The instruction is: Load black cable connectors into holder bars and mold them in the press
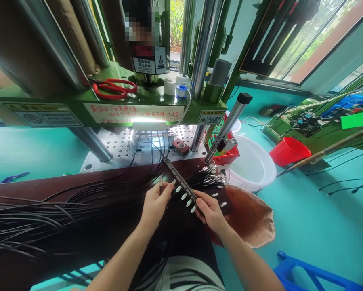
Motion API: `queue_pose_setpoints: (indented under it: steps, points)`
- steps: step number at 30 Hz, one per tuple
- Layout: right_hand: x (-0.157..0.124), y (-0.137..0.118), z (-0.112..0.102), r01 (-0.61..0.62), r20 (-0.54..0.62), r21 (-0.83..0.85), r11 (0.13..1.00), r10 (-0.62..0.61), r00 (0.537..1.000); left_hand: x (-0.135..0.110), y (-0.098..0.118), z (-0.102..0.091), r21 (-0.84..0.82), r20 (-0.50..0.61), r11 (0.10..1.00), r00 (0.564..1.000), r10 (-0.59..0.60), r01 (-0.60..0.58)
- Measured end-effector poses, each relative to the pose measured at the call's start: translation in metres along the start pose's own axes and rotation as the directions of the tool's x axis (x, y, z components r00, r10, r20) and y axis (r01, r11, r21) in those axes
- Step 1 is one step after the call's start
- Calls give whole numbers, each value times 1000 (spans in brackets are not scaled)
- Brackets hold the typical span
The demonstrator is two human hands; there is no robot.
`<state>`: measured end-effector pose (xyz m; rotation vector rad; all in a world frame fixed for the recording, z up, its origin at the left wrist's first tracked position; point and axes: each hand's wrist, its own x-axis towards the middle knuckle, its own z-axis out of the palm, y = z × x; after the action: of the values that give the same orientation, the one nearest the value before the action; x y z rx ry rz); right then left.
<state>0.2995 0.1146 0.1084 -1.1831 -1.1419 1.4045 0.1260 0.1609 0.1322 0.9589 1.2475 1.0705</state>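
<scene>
My right hand (210,210) grips the lower end of a long dark bar-shaped fixture (179,178), which slants across in front of me. Several small silver plug connectors (184,196) stick out along the fixture's left side. At its upper half, my left hand (157,200) is closed in a pinch, thumb and forefinger at one small connector (173,183). A thin metallic piece (160,182) rises from behind the left fingers; its kind is unclear. Black cables (78,198) lie to the left, and a bundle of silver cable ends (211,173) rests just right of the fixture.
A green press with a lit mould (154,140) stands ahead. Red-handled scissors (114,89) and white tape rolls (169,86) lie on its ledge. At right are a paper-lined container (250,218), a white tub (269,165), a red bucket (290,151) and a blue stool (314,270).
</scene>
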Motion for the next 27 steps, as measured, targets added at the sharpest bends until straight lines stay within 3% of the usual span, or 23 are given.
queue_pose_setpoints:
  steps: [7,12,16,21,27]
  points:
    - [0,-1,-1,27,39,-92,995,-24,999,2,13,-6,-28,98,990,986,-133,137]
    - [-2,-4,2,154,63,-310,938,-141,988,6,16,-12,78,107,996,993,-46,37]
    - [-1,-5,2,23,31,-158,987,-18,999,4,22,-13,104,94,995,995,-11,1]
    - [2,-2,-1,-6,5,-24,1000,7,1000,2,33,-16,98,120,987,983,-140,129]
    - [1,-4,-3,-11,59,-68,998,15,998,8,29,-21,204,224,979,974,-28,-19]
